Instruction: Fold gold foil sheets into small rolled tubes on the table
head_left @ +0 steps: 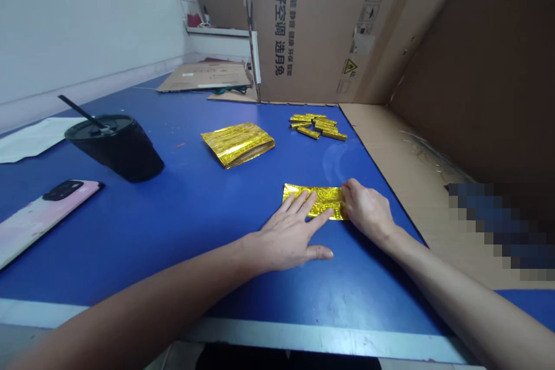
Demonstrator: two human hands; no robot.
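A sheet of shiny gold foil paper (323, 199) lies flat on the blue table in front of me, with a crease along its length. My left hand (295, 228) rests on its left part, fingers spread and pressing it down. At the sheet's right end, my right hand (366, 205) is closed with its fingertips pinching the edge. Farther off sits a stack of the same gold foil paper (238, 141). Several small rolled or folded gold strips (318, 125) lie in a loose pile at the back right.
To the left stand a black tumbler (124, 147) with a straw and a pink-white phone (47, 214). A large cardboard box (316, 29) walls off the back, and brown cardboard (385, 150) borders the right. Flattened cardboard (206, 75) lies at the back left.
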